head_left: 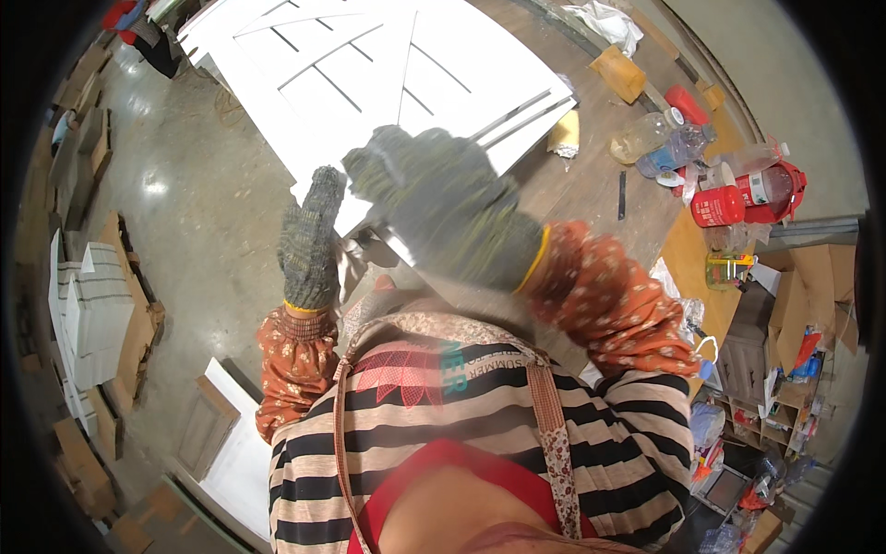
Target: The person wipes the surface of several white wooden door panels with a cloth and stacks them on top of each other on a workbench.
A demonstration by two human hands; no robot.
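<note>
Both my hands wear dark grey-green knit gloves with yellow cuffs. A stack of white panels lies in front of me, its top face marked with thin dark slots. My left hand is beside the panels' near left corner, its fingers straight and together along the edge; its thumb is hidden. My right hand is over the near end of the top panel, smeared by motion. Its fingers point left and I cannot see whether anything is under them. A whitish crumpled piece shows between my hands, partly hidden.
The panels rest on a brown wooden bench. Along its right side stand several plastic bottles, a red-labelled tub, a jar and a yellow block. Cardboard and white boards lie on the left floor. Another person is at far left.
</note>
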